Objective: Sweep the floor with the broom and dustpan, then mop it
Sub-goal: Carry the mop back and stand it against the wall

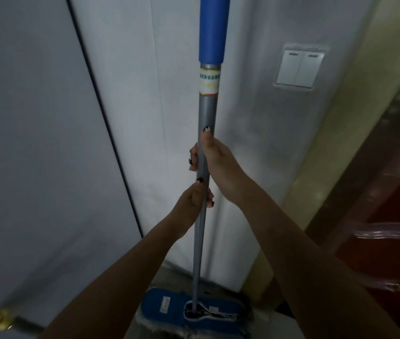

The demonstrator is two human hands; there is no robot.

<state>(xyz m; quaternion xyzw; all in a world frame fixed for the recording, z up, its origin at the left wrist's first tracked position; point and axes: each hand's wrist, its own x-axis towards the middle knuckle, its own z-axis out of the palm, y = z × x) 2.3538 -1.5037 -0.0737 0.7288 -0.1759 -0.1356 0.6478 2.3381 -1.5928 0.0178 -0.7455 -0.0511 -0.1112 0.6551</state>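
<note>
The mop handle (199,241) stands nearly upright, its blue grip (213,28) nearest the camera. Below the grip the right hand (214,155) wraps the handle, thumb laid up along it. Just under it, the left hand (194,199) grips the handle too. At the handle's foot the blue mop head (155,305) lies flat on the floor, close to the wall (133,94). Beyond and right of the handle is a light switch (299,68).
</note>
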